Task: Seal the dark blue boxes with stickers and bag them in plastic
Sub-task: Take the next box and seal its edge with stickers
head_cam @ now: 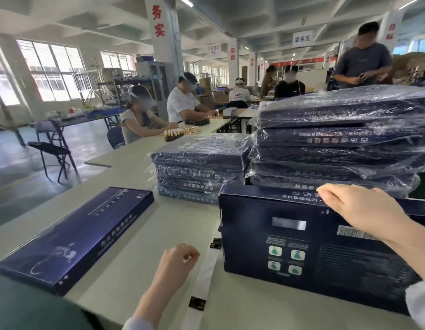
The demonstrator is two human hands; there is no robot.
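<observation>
Room: a large workshop with tall windows and white pillars. Other people sit at the next tables, with rows of small brown bottles [173,135] in front of them.
Table [126,277]: pale and long, carrying all the work in the foreground.
Done so far: two piles of dark blue boxes wrapped in clear plastic stand on the far side. The low stack [202,167] is in the middle and the tall stack [337,139] is just beside it on the right.
Upright box [290,246]: unbagged, it stands on its long edge in front of the tall stack, printed back toward the camera.
Right hand [363,210]: its fingers curl over the top edge of the upright box and grip it there. Whether a sticker lies under them cannot be seen.
Left hand [178,260]: it hovers over the table just left of the sticker strip, fingers curled and thumb against forefinger. Whether it pinches a sticker is too small to tell.
Sticker strip [204,277]: a white backing strip on the table between the left hand and the upright box, with a few dark stickers on it.
Flat box [80,236]: unbagged, it lies flat on the left, well apart from both hands. No seal shows on it.
Remaining: the upright box appears to be at the sealing step and then needs a bag. The flat box likely needs both. No loose bags are visible.
</observation>
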